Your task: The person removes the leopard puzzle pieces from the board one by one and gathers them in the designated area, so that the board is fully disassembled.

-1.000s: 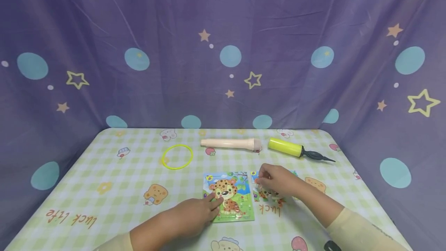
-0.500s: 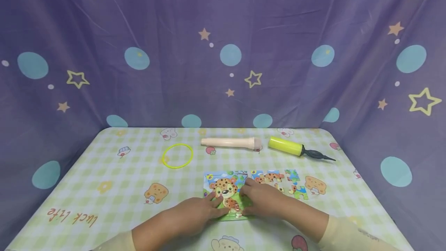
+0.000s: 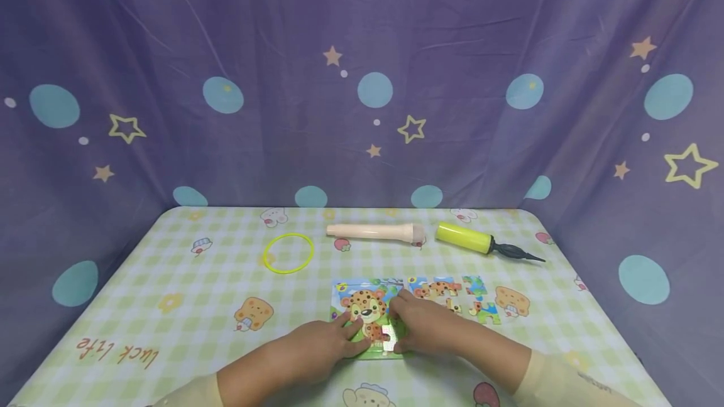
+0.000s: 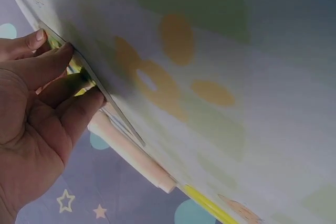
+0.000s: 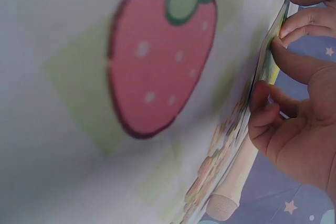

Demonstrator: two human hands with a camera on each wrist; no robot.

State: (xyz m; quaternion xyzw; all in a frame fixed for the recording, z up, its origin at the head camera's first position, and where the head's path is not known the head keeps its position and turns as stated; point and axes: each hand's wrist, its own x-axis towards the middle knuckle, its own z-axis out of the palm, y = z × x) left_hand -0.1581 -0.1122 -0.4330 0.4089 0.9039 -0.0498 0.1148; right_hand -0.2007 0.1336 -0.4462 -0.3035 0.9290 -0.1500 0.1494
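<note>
A leopard jigsaw puzzle (image 3: 366,297) in a flat square frame lies on the table, with a piece-shaped white gap in its lower right. My left hand (image 3: 319,350) rests on its lower left, fingers and thumb extended over the picture. At the right side my right hand (image 3: 427,325) pinches a green puzzle piece (image 3: 398,326) between thumb and fingers, mostly hidden by them. Just right of the frame lie several loose puzzle pieces (image 3: 486,313), partly covered by the right hand. Both wrist views show the hands at the thin board, seen edge-on.
Behind the puzzle lie a pale toy microphone (image 3: 370,232) and a yellow hand pump (image 3: 464,237) with a dark nozzle. To the left sits a yellow ring (image 3: 288,253). A checked cloth (image 3: 186,306) covers the table, and a purple curtain (image 3: 271,143) hangs around it.
The right hand has moved from the loose pieces left to the puzzle's right side. A white gap now shows where a lower-right piece lay. The left hand has stayed about the same.
</note>
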